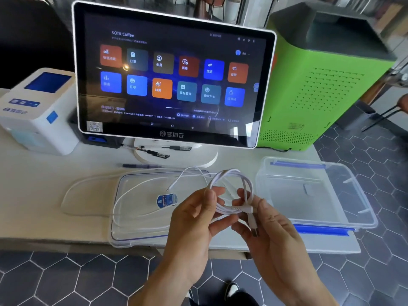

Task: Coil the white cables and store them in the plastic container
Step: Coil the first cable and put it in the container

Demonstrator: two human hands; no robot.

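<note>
A white cable (229, 173) is wound into a small loop held in front of me above the table's front edge. My left hand (194, 219) pinches the loop's left side, and my right hand (265, 226) grips its right side, with the USB plug (254, 228) hanging down between the fingers. One loose end (174, 184) trails up and left. A second white cable (88, 195) lies uncoiled on the table, running over the clear lid (136, 217). The clear plastic container (318, 193) with blue clips stands open at the right, with no cable inside.
A touchscreen terminal (172, 74) on a white stand fills the middle back. A white receipt printer (37, 111) sits at the left, a green box (320, 85) at the right. Pens (154, 151) lie near the stand. The table edge (66, 244) runs below the lid.
</note>
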